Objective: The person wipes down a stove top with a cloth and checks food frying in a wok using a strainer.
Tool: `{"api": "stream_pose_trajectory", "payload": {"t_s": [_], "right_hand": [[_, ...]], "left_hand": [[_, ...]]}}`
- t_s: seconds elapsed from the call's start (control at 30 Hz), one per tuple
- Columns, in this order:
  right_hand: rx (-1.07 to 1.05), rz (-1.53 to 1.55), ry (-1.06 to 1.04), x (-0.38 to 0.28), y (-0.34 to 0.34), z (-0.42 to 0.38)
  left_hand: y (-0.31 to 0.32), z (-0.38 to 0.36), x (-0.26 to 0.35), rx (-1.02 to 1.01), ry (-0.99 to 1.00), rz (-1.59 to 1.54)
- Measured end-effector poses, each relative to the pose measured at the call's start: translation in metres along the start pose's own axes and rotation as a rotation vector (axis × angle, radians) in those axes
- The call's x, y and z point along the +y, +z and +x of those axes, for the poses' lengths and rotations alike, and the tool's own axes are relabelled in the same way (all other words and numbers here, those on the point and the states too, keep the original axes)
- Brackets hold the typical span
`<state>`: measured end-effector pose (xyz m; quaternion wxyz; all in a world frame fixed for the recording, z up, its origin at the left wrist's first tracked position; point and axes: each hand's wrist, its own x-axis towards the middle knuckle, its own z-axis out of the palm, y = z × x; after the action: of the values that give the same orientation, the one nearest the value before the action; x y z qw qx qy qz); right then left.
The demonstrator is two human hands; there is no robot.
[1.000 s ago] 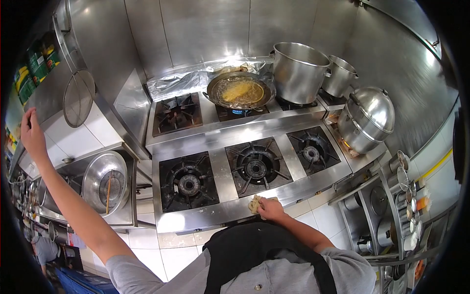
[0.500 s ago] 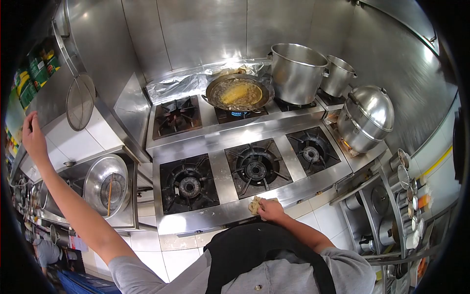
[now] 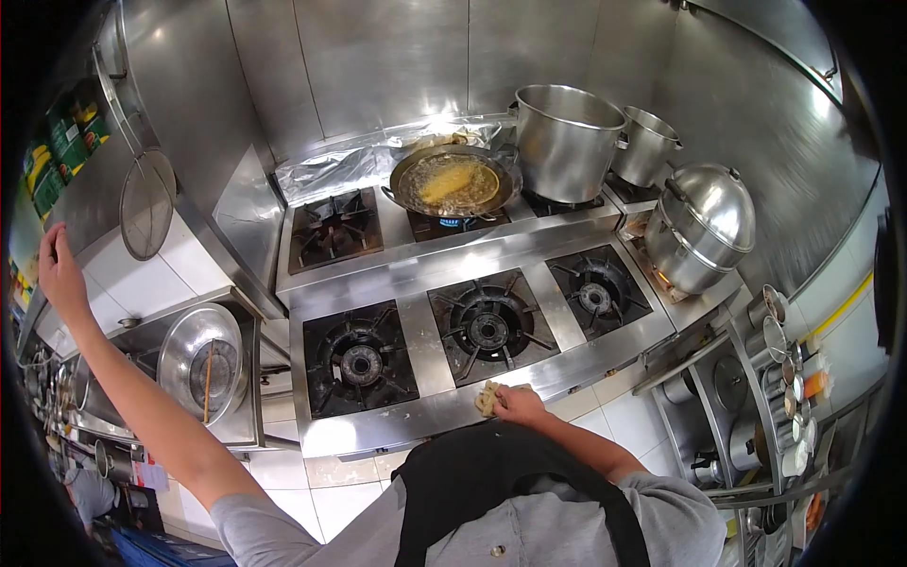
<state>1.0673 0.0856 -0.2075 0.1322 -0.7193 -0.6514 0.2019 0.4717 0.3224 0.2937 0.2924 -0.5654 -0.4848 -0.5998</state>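
My right hand (image 3: 520, 404) is closed on a crumpled beige cloth (image 3: 488, 399) at the front edge of the steel stove (image 3: 444, 402), just below the middle front burner (image 3: 488, 331). Far to the left, my left hand (image 3: 60, 269) is raised near the end of a counter, its fingers bent; I cannot make out what they hold, if anything. A large mesh strainer (image 3: 147, 206) hangs to the right of that hand. On a lit back burner, a wok (image 3: 402, 194) holds bubbling oil with yellow food (image 3: 449, 182) in it.
Two tall pots (image 3: 570, 142) (image 3: 645, 146) stand at the back right, beside a domed steamer (image 3: 699, 227) over a flame. A steel bowl (image 3: 175, 354) with a stick lies at left. Shelves (image 3: 704, 378) of pans are at right. A person (image 3: 90, 493) shows at lower left.
The whole view has shifted slightly, moving the stove and pots a little left. My left hand appears slightly lower; my right hand still holds the cloth at the stove edge.
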Motion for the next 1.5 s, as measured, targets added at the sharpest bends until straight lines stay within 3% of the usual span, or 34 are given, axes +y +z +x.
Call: {"api": "stream_pose_trajectory", "payload": {"t_s": [0.33,0.5,0.57,0.63,0.67,0.7,0.73,0.83,1.0,1.2,1.3,1.37,1.5], "right_hand": [[0.043,0.022,0.089,-0.005,0.004,0.000],[-0.054,0.028,0.031,0.001,-0.003,0.015],[-0.124,0.095,0.057,0.013,-0.002,0.028],[-0.032,0.605,-0.093,0.030,-0.005,0.066],[0.067,0.678,-0.002,0.020,-0.033,0.085],[-0.054,0.922,0.221,-0.001,-0.078,0.099],[0.042,1.219,0.337,-0.028,-0.123,0.112],[0.072,1.664,0.268,-0.012,-0.169,0.182],[-0.058,1.872,0.295,-0.036,-0.234,0.256],[-0.077,2.089,0.330,-0.054,-0.222,0.306],[-0.098,2.177,0.445,-0.054,-0.217,0.322],[-0.195,2.223,0.517,-0.050,-0.218,0.334],[-0.144,2.166,0.565,-0.037,-0.214,0.345]], "left_hand": [[0.006,-0.003,0.001,0.044,0.001,0.014],[0.014,-0.004,0.015,0.151,0.011,-0.055],[0.012,0.002,0.010,0.197,0.065,0.204],[0.011,0.013,0.001,0.181,-0.040,0.269],[0.010,0.020,0.004,0.179,-0.092,0.301],[0.008,0.026,0.006,0.176,-0.144,0.332],[0.007,0.032,0.013,0.136,-0.153,0.373],[0.007,0.042,0.021,0.055,-0.211,0.463],[0.010,0.045,0.027,0.045,-0.302,0.561],[0.012,0.047,0.003,0.028,-0.222,0.568],[0.010,0.049,-0.020,0.046,-0.143,0.571],[0.008,0.052,-0.026,0.014,0.059,0.697],[0.008,0.048,-0.008,-0.011,0.003,0.702]]}}
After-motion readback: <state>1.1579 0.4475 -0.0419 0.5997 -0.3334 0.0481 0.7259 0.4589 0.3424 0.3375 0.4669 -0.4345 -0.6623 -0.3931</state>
